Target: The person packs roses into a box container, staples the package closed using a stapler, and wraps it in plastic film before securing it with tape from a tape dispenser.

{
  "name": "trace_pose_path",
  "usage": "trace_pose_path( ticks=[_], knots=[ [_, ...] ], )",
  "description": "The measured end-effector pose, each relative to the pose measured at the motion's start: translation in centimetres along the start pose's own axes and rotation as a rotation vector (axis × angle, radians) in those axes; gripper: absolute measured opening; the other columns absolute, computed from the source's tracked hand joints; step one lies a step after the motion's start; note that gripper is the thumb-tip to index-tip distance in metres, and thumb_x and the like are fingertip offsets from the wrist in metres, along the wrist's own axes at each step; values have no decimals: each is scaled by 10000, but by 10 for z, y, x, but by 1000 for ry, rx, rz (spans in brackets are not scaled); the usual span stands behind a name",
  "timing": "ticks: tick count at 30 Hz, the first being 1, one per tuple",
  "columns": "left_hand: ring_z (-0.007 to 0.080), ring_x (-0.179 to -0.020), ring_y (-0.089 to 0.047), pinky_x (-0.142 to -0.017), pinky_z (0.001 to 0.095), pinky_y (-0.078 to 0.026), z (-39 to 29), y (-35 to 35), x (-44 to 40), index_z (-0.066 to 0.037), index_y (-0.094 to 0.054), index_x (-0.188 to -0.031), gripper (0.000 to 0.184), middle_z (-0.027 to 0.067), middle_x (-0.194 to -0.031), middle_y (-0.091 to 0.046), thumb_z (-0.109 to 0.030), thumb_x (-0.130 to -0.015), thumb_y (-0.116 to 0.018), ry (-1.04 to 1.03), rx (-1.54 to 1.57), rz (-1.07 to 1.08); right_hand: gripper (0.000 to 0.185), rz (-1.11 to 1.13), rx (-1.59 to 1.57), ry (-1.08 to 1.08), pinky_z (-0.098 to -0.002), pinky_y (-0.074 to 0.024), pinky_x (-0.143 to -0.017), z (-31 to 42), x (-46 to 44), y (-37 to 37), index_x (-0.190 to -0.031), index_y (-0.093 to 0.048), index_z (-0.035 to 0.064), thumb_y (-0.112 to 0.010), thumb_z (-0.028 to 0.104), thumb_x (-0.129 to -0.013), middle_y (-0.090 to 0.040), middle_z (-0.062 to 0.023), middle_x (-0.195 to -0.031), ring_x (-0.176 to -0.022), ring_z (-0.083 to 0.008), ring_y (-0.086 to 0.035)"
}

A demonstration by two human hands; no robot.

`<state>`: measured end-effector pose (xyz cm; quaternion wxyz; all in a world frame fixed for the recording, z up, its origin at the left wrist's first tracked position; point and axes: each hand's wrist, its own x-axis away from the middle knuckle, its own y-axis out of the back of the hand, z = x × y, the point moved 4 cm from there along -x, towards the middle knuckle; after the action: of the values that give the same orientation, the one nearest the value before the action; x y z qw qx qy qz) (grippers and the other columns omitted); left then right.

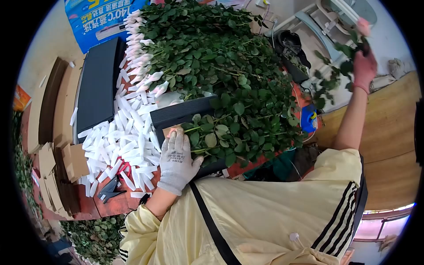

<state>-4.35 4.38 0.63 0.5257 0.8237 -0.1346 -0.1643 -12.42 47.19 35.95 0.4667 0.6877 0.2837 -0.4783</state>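
Observation:
My left hand (pixel 179 161), in a pale grey glove, lies over a pink rose head at the edge of a small cardboard piece (pixel 170 130) on a black ridged tray (pixel 181 110). Whether its fingers grip the bloom is hard to tell. Green stems run right from there into a big leafy heap (pixel 221 66). At the upper right, my right hand (pixel 365 66), in a pink glove, is closed round a leafy rose stem (pixel 331 79) with a pink bloom (pixel 363 26) above. White-sleeved rose heads (pixel 141 66) line the heap's left side.
White foam sleeves (pixel 126 141) cover the red table (pixel 88 210) left of the tray. A dark stapler-like tool (pixel 110 190) lies among them. Cardboard stacks (pixel 66 101) and a long black box (pixel 99 84) stand further left. Blue tape (pixel 309 118) sits at the right edge.

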Motion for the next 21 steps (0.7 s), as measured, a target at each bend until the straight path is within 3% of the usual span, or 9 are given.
trace_pose_path(
  ticks=[1, 5, 8, 10, 11, 13, 17, 18, 21],
  knots=[
    [382, -1314, -303, -1088, 452, -222, -1, 2, -1, 77, -455, -1248, 733, 263, -1383, -347, -420, -741, -638, 11, 3, 1, 328, -48, -133, -56, -392, -473, -798, 14, 4, 19, -1109, -615, 141, -499, 201, -807, -660, -137, -975, -909, -334, -616],
    [370, -1316, -298, -1083, 449, -224, 0, 0, 1, 70, -443, -1250, 710, 246, -1379, -355, -409, -760, -627, -7, 35, -33, 340, 135, -472, 422, -359, -461, -775, 143, 88, 52, -1127, -608, 123, -515, 177, -805, -644, -103, -948, -876, -275, -613],
    [354, -1313, -307, -1080, 443, -232, 1, 0, 1, 61, -441, -1251, 710, 230, -1378, -359, -420, -761, -621, -5, -10, -18, 346, 377, -512, 953, -317, -443, -731, 247, 195, 47, -1136, -576, 150, -502, 177, -800, -584, -55, -912, -811, -209, -563],
    [345, -1313, -309, -1079, 447, -232, 1, -2, 1, 50, -450, -1243, 707, 214, -1377, -363, -435, -757, -621, 4, -39, -27, 352, 482, -441, 1152, -289, -430, -701, 290, 241, 43, -1143, -554, 168, -492, 177, -797, -544, -22, -888, -768, -166, -529],
    [354, -1314, -307, -1082, 445, -230, 1, -1, 1, 60, -436, -1258, 712, 231, -1379, -358, -424, -767, -613, 6, -15, -12, 327, 655, -351, 1213, -294, -428, -743, 308, 254, 46, -1110, -568, 144, -494, 178, -793, -536, -58, -927, -822, -195, -534],
    [364, -1315, -305, -1084, 442, -228, 1, 1, 1, 70, -422, -1273, 716, 247, -1381, -352, -413, -777, -605, 16, 3, -5, 305, 463, -594, 1231, -307, -403, -683, 322, 294, 26, -1099, -556, 148, -458, 196, -814, -499, -60, -862, -730, -217, -493],
    [359, -1316, -305, -1088, 441, -222, 2, -2, 2, 70, -401, -1289, 733, 244, -1385, -352, -436, -788, -576, 45, -15, 20, 298, 582, -604, 1277, -346, -420, -680, 334, 332, 6, -1096, -547, 181, -465, 224, -813, -518, -99, -919, -765, -260, -519],
    [360, -1315, -305, -1087, 442, -223, 1, -2, 2, 70, -401, -1289, 733, 244, -1385, -352, -434, -787, -578, 40, -19, 16, 298, 472, -749, 1172, -359, -424, -715, 332, 335, 4, -1095, -557, 204, -481, 240, -809, -520, -104, -926, -789, -271, -521],
    [361, -1313, -306, -1083, 445, -227, 0, 1, 1, 69, -401, -1288, 732, 243, -1384, -351, -430, -785, -582, 40, -26, 15, 285, 504, -741, 1175, -347, -417, -766, 323, 341, -3, -1090, -566, 224, -469, 238, -823, -514, -102, -926, -840, -277, -508]
  ],
)
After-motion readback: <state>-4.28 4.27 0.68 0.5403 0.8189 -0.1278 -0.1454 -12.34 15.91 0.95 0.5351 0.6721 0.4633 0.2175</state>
